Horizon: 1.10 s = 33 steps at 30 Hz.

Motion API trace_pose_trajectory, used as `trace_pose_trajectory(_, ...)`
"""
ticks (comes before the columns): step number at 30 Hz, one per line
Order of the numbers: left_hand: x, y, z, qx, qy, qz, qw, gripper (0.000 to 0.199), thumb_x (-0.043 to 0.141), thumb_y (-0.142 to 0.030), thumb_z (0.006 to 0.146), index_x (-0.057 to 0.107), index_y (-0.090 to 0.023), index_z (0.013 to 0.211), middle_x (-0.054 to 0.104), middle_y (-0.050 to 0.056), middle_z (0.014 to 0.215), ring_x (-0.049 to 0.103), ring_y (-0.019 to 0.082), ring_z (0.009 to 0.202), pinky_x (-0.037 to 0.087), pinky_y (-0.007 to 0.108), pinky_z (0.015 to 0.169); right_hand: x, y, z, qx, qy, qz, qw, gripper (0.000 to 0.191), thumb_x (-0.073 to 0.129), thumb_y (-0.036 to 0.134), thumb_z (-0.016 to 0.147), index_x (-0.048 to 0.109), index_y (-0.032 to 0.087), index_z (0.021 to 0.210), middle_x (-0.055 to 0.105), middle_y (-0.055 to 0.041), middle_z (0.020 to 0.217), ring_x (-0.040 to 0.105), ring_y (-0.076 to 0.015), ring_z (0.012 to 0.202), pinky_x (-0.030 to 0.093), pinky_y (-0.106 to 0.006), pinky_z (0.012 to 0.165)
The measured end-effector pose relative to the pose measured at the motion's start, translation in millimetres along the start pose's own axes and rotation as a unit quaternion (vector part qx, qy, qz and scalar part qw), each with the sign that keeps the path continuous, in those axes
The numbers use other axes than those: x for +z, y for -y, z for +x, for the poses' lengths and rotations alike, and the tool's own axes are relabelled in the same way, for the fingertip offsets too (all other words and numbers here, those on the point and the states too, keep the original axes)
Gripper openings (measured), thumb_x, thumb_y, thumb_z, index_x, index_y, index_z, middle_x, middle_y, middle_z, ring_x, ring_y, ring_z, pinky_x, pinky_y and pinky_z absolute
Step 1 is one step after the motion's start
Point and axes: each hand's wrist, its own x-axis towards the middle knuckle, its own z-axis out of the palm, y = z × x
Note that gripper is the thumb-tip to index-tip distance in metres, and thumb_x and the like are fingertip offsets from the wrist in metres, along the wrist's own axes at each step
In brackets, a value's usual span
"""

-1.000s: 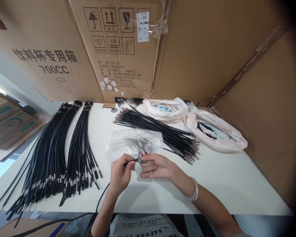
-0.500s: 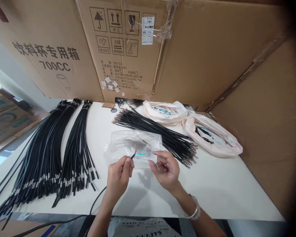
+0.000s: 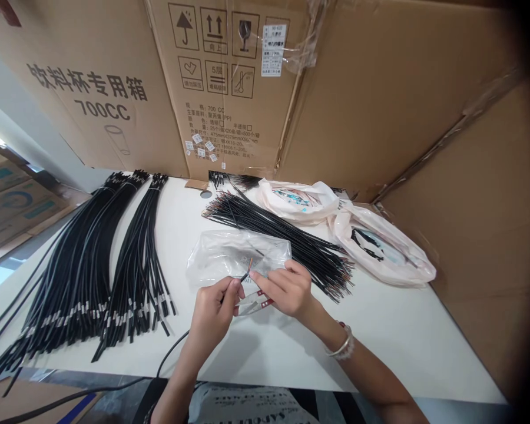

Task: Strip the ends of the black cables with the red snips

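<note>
Black cable point(image 3: 244, 277) held above the near middle of the worktop point(image 3: 380, 341), pinched in the fingers of the left hand point(image 3: 218, 301); forefinger of the right hand point(image 3: 291, 288) set against its tip, a red-and-metal tool point(image 3: 265, 304) gripped in the others. Jacket judged already stripped there, wires bared; wire handling judged unfinished. Loose cables point(image 3: 287, 232) heaped right of centre, tied bundles point(image 3: 86, 265) laid at left. Far and right sides walled by cardboard point(image 3: 380, 88)
</note>
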Motion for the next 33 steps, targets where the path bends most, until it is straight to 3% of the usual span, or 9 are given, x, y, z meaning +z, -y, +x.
trace_pose_trajectory(5,3.2,7,4,0.073,-0.037,0.072,0.994,0.037,0.043,-0.030,0.096,0.060,-0.018,0.067,0.052,-0.006,0.045,0.047,0.006,0.038,0.036,0.015,0.044,-1,4,-2,0.125,0.023,0.128,0.984,0.012,0.061,0.010,0.083,0.070,0.015,0.089,0.057,0.0047,0.052,0.039,-0.0084,0.046,0.023,-0.029,0.056)
trace_pose_trajectory(7,4.5,9,6,0.120,-0.060,0.119,0.984,0.032,0.045,-0.025,0.096,0.061,-0.018,0.069,0.053,-0.007,0.047,0.047,0.005,0.038,0.035,0.015,0.045,-2,3,1,0.287,0.084,0.276,0.913,0.005,0.066,0.012,0.076,0.066,0.017,0.075,0.059,0.0048,0.056,0.040,-0.0076,0.048,0.024,-0.028,0.056)
trace_pose_trajectory(9,5.3,11,6,0.163,-0.078,0.150,0.972,0.028,0.047,-0.022,0.096,0.062,-0.018,0.073,0.055,-0.007,0.050,0.048,0.005,0.040,0.036,0.016,0.047,-1,0,6,0.472,0.147,0.458,0.739,0.018,0.073,0.018,0.070,0.057,0.018,0.061,0.052,0.0073,0.053,0.034,-0.0063,0.048,0.023,-0.025,0.053)
trace_pose_trajectory(12,5.2,12,6,0.215,-0.090,0.163,0.959,0.022,0.050,-0.020,0.095,0.061,-0.018,0.077,0.058,-0.006,0.054,0.052,0.006,0.046,0.037,0.016,0.050,3,-6,8,0.615,0.189,0.666,0.377,0.037,0.076,0.023,0.063,0.041,0.019,0.055,0.032,0.0133,0.043,0.017,-0.0039,0.041,0.018,-0.023,0.049)
trace_pose_trajectory(15,4.4,13,6,0.254,-0.088,0.150,0.952,0.017,0.052,-0.018,0.095,0.060,-0.018,0.079,0.060,-0.006,0.056,0.053,0.007,0.048,0.039,0.017,0.051,10,-5,2,0.606,0.238,0.733,0.198,0.037,0.067,0.028,0.066,0.033,0.023,0.055,0.021,0.0157,0.036,0.007,-0.0040,0.037,0.023,-0.023,0.048)
trace_pose_trajectory(20,3.8,15,7,0.272,-0.080,0.100,0.954,0.015,0.052,-0.015,0.094,0.058,-0.018,0.081,0.061,-0.005,0.058,0.055,0.006,0.050,0.041,0.016,0.053,17,16,-4,0.595,0.242,0.757,0.125,0.018,0.050,0.031,0.069,0.037,0.022,0.063,0.019,0.0163,0.034,0.003,-0.0053,0.036,0.026,-0.021,0.051)
trace_pose_trajectory(26,6.1,12,5,0.301,-0.100,0.111,0.942,0.013,0.054,-0.014,0.093,0.060,-0.017,0.082,0.063,-0.003,0.060,0.056,0.008,0.051,0.042,0.018,0.052,16,38,-7,0.601,0.250,0.749,0.128,0.024,0.048,0.028,0.063,0.025,0.024,0.061,0.016,0.0145,0.033,0.005,-0.0063,0.033,0.025,-0.021,0.048)
trace_pose_trajectory(30,6.3,9,3,0.275,-0.121,0.091,0.950,0.014,0.054,-0.015,0.092,0.061,-0.017,0.080,0.062,-0.004,0.057,0.055,0.008,0.049,0.041,0.018,0.051,1,46,-12,0.623,0.261,0.707,0.210,0.027,0.055,0.029,0.060,0.029,0.026,0.059,0.017,0.0146,0.035,0.011,-0.0065,0.032,0.029,-0.026,0.047)
trace_pose_trajectory(33,5.3,9,3,0.188,-0.140,0.044,0.971,0.019,0.052,-0.021,0.094,0.063,-0.018,0.078,0.060,-0.004,0.056,0.050,0.007,0.045,0.038,0.018,0.047,-16,27,-12,0.673,0.190,0.618,0.359,0.032,0.066,0.041,0.061,0.039,0.024,0.065,0.019,0.0153,0.041,0.012,-0.0060,0.037,0.025,-0.025,0.047)
